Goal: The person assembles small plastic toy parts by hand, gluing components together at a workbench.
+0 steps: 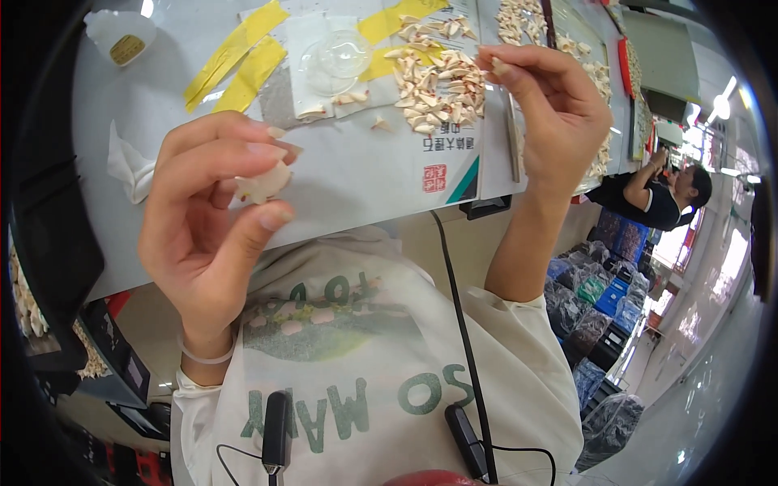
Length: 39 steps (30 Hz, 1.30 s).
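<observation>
My left hand (207,206) is raised over the near side of the table. Its thumb and fingers grip a small white figurine-like piece (264,185) with an uneven outline. My right hand (551,109) is at the right edge of a pile of small cream pointed pieces (442,89), some with reddish ends. Thumb and forefinger are pinched together there; whatever lies between them is too small and covered to make out. A few loose cream pieces (350,98) rest left of the pile, beside a clear round plastic dish (339,55).
Yellow tape strips (235,61) cross the table's far left, near a white bottle (121,39) and a crumpled white tissue (130,162). A thin metal bar (514,138) lies by my right wrist. More pieces (520,20) lie behind. A co-worker (660,190) sits at right, near bagged crates (592,300).
</observation>
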Each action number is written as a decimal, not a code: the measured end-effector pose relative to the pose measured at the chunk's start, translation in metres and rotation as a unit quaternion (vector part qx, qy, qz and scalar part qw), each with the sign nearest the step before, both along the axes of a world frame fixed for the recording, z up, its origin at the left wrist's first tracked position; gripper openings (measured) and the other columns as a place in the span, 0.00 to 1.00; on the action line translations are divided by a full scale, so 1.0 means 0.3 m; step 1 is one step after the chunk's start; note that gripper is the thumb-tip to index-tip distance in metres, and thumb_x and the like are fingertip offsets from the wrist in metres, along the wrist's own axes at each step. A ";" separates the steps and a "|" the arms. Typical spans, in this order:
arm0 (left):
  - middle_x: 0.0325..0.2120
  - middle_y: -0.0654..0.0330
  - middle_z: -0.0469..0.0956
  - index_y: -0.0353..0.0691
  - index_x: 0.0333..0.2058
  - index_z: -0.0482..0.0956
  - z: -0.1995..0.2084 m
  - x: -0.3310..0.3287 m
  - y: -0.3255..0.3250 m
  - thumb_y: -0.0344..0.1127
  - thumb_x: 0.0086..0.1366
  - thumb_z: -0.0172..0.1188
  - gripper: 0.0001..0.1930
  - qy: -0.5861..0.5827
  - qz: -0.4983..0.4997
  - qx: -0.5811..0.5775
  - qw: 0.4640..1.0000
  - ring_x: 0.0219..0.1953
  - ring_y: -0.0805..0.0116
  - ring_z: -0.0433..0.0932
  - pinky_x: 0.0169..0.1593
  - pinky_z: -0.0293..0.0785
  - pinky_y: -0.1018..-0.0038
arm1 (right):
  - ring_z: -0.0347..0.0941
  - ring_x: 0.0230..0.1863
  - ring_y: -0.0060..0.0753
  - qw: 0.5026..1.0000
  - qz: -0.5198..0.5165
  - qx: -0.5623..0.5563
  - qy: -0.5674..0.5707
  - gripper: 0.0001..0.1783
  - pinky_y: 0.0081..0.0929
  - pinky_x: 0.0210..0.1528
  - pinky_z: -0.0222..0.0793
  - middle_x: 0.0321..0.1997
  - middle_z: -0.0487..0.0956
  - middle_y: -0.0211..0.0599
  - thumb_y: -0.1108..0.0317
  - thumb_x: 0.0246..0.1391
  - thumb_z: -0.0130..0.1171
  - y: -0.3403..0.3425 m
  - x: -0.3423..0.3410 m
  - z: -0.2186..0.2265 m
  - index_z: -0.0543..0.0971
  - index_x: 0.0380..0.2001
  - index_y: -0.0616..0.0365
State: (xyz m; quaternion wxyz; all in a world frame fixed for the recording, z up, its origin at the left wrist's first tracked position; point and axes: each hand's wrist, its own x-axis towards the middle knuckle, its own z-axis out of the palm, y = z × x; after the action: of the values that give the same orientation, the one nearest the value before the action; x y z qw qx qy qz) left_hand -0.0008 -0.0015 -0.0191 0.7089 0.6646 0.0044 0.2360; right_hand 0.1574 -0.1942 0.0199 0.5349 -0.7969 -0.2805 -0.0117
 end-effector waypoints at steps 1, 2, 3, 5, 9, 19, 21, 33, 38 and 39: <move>0.36 0.52 0.66 0.33 0.38 0.66 0.008 0.000 -0.008 0.25 0.49 0.59 0.17 0.020 -0.001 -0.029 0.999 0.34 0.66 0.72 0.37 0.69 0.78 | 0.71 0.27 0.21 1.000 0.004 0.018 0.003 0.07 0.14 0.33 0.66 0.26 0.76 0.35 0.85 0.39 0.53 0.005 -0.001 0.006 0.75 0.26 0.68; 0.34 0.54 0.67 0.36 0.36 0.66 0.014 -0.001 -0.013 0.30 0.49 0.61 0.16 0.041 0.000 -0.059 0.997 0.34 0.67 0.71 0.34 0.69 0.80 | 0.71 0.27 0.21 1.000 0.010 0.021 0.008 0.07 0.14 0.33 0.66 0.26 0.76 0.35 0.85 0.39 0.53 0.010 0.003 0.010 0.75 0.26 0.68; 0.34 0.54 0.67 0.36 0.36 0.66 0.017 -0.002 -0.018 0.30 0.49 0.61 0.16 0.044 0.004 -0.057 0.997 0.34 0.67 0.71 0.34 0.69 0.80 | 0.71 0.27 0.21 0.999 0.035 0.016 -0.022 0.07 0.14 0.33 0.66 0.26 0.76 0.35 0.86 0.39 0.53 0.014 0.009 0.015 0.75 0.26 0.68; 0.34 0.55 0.65 0.38 0.35 0.66 0.015 -0.007 -0.020 0.29 0.48 0.62 0.16 0.036 -0.005 -0.107 0.994 0.33 0.66 0.71 0.34 0.69 0.79 | 0.70 0.29 0.21 0.997 0.070 0.013 -0.039 0.07 0.14 0.34 0.66 0.26 0.75 0.35 0.86 0.38 0.55 0.039 0.005 0.028 0.75 0.25 0.69; 0.35 0.55 0.64 0.40 0.34 0.67 -0.013 0.016 0.003 0.29 0.47 0.63 0.16 -0.037 0.003 -0.035 0.999 0.33 0.65 0.71 0.34 0.69 0.79 | 0.72 0.33 0.26 0.994 0.089 -0.009 -0.054 0.09 0.17 0.40 0.68 0.31 0.75 0.42 0.85 0.39 0.56 0.103 -0.005 0.045 0.74 0.29 0.70; 0.34 0.55 0.64 0.38 0.32 0.69 0.018 -0.005 0.007 0.33 0.48 0.62 0.13 0.059 -0.031 -0.156 0.985 0.35 0.62 0.72 0.34 0.72 0.75 | 0.69 0.30 0.25 0.932 0.158 -0.169 -0.280 0.13 0.16 0.31 0.65 0.25 0.75 0.34 0.87 0.28 0.58 0.229 -0.042 0.049 0.78 0.23 0.62; 0.34 0.55 0.64 0.37 0.32 0.69 0.006 0.001 0.012 0.34 0.49 0.61 0.13 0.053 -0.038 -0.190 0.980 0.36 0.62 0.72 0.34 0.72 0.75 | 0.67 0.28 0.23 0.934 0.130 -0.174 -0.283 0.13 0.15 0.28 0.61 0.24 0.74 0.31 0.87 0.23 0.59 0.232 -0.078 0.065 0.79 0.19 0.59; 0.32 0.53 0.71 0.33 0.35 0.70 0.020 0.011 0.000 0.45 0.58 0.51 0.18 0.049 -0.002 -0.187 0.981 0.31 0.68 0.72 0.34 0.68 0.76 | 0.67 0.29 0.24 0.933 0.127 -0.171 -0.289 0.14 0.16 0.31 0.60 0.24 0.74 0.31 0.86 0.22 0.59 0.229 -0.096 0.052 0.79 0.19 0.60; 0.33 0.53 0.72 0.32 0.40 0.68 0.027 -0.001 -0.013 0.47 0.57 0.52 0.22 0.084 -0.004 -0.237 0.968 0.29 0.70 0.72 0.33 0.68 0.79 | 0.67 0.30 0.23 0.972 0.097 -0.076 -0.201 0.12 0.15 0.31 0.61 0.27 0.73 0.34 0.87 0.28 0.59 0.224 -0.117 0.015 0.78 0.22 0.62; 0.33 0.53 0.72 0.32 0.40 0.68 0.033 -0.003 -0.020 0.47 0.57 0.52 0.22 0.085 -0.003 -0.234 0.969 0.29 0.70 0.72 0.33 0.68 0.79 | 0.67 0.31 0.24 0.978 0.114 -0.014 -0.176 0.12 0.15 0.31 0.61 0.29 0.72 0.37 0.87 0.30 0.58 0.203 -0.113 0.004 0.77 0.23 0.64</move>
State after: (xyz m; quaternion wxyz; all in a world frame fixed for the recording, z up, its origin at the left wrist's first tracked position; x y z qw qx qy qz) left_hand -0.0017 -0.0075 -0.0093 0.8423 0.4982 0.1172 0.1691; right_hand 0.1235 -0.1332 0.0211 0.4636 -0.7528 -0.4591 -0.0869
